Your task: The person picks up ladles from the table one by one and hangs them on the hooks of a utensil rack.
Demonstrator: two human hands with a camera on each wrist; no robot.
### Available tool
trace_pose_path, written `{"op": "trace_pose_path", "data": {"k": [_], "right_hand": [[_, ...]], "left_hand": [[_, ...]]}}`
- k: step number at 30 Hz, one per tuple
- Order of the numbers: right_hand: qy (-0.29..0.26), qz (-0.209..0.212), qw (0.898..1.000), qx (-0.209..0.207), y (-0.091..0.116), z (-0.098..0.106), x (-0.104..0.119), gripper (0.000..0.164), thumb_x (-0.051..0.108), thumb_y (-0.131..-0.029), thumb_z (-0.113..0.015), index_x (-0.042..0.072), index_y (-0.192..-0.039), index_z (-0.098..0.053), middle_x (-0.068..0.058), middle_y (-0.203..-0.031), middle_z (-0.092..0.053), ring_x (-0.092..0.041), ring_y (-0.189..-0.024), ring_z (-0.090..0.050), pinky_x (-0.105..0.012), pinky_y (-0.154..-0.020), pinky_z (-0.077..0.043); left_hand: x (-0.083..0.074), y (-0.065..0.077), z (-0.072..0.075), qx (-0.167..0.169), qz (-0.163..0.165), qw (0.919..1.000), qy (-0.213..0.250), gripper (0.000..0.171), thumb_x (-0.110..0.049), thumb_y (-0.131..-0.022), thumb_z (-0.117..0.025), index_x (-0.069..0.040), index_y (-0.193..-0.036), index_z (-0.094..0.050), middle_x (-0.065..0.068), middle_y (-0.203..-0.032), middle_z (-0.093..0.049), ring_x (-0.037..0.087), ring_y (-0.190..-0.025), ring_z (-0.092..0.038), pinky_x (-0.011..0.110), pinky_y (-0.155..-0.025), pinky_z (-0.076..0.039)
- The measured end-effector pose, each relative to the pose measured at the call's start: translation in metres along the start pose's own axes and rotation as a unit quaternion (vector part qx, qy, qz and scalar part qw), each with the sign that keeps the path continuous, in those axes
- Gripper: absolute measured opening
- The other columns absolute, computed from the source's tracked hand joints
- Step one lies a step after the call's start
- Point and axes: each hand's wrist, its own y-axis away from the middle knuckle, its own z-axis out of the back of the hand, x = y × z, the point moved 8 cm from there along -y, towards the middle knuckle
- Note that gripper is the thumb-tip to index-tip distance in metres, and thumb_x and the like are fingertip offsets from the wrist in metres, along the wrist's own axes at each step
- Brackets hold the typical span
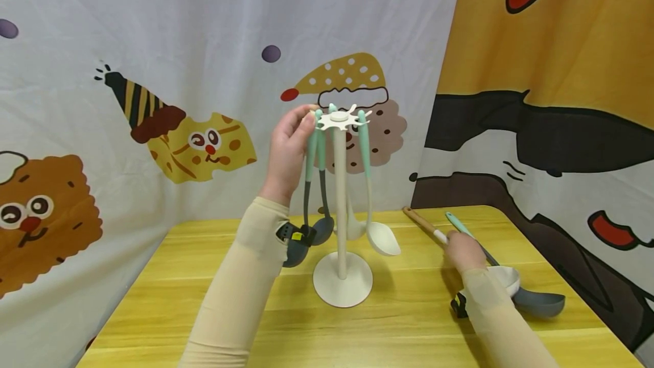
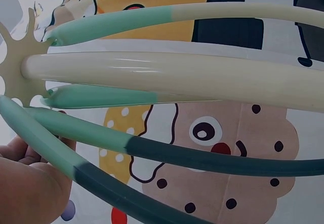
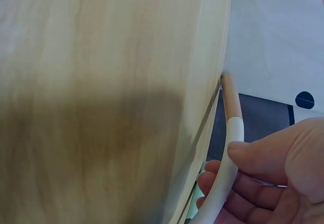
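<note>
A cream utensil stand (image 1: 340,197) rises from a round base mid-table, with a star-shaped hook plate (image 1: 339,120) on top. My left hand (image 1: 305,117) is raised to that plate and pinches the top of a mint-handled grey utensil (image 1: 309,158) hanging at the stand's left. A second grey utensil and a cream ladle (image 1: 382,237) hang beside it. In the left wrist view the pole (image 2: 177,77) and mint handles (image 2: 101,95) fill the frame, my left hand (image 2: 30,181) low left. My right hand (image 1: 455,242) (image 3: 243,158) grips a white utensil with a wooden handle end (image 1: 421,223) (image 3: 230,107) on the table.
The yellow wooden table (image 1: 409,322) (image 3: 101,82) stands against cartoon-printed cloth backdrops. A mint-handled grey spoon (image 1: 539,301) and a white utensil bowl (image 1: 506,277) lie by my right forearm near the table's right edge. The wooden handle reaches the far right corner.
</note>
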Motion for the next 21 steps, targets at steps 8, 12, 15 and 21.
{"op": "trace_pose_path", "data": {"k": [8,12,15,21], "right_hand": [[-0.005,-0.014,1.000,0.015,0.001,-0.004,-0.003,0.016,-0.003,-0.092,-0.055,-0.005,-0.105,-0.064,-0.017,-0.083,-0.062,-0.032,-0.072,-0.058,-0.047,-0.059,-0.049],[-0.008,-0.006,1.000,0.009,0.002,-0.005,0.000,0.020,-0.004,-0.090,-0.057,-0.007,-0.109,-0.064,-0.018,-0.087,-0.064,-0.033,-0.075,-0.060,-0.050,-0.064,-0.051],[-0.012,0.001,1.000,0.010,0.003,-0.006,0.003,0.024,-0.005,-0.089,-0.058,-0.008,-0.112,-0.064,-0.020,-0.090,-0.065,-0.034,-0.077,-0.062,-0.052,-0.068,-0.052],[-0.029,0.014,0.999,0.000,0.005,-0.003,0.009,0.027,-0.002,-0.089,-0.061,-0.007,-0.115,-0.064,-0.021,-0.095,-0.067,-0.035,-0.080,-0.063,-0.053,-0.073,-0.051]], "left_hand": [[0.001,0.000,-0.001,0.001,0.000,1.0000,0.001,0.038,-0.027,-0.105,-0.049,-0.001,-0.132,-0.056,0.006,-0.121,-0.060,0.019,-0.103,-0.056,0.035,-0.086,-0.048],[0.001,0.000,-0.001,0.001,-0.003,1.0000,0.001,0.039,-0.027,-0.105,-0.049,0.000,-0.132,-0.055,0.006,-0.120,-0.060,0.019,-0.102,-0.056,0.034,-0.085,-0.049],[0.000,0.000,-0.001,0.001,-0.003,1.0000,0.001,0.038,-0.027,-0.105,-0.049,-0.001,-0.132,-0.056,0.006,-0.120,-0.060,0.019,-0.102,-0.056,0.034,-0.085,-0.049],[0.000,-0.001,0.000,-0.002,-0.001,1.0000,-0.001,0.037,-0.027,-0.105,-0.049,-0.003,-0.131,-0.057,0.006,-0.121,-0.060,0.020,-0.102,-0.056,0.034,-0.085,-0.048]]}}
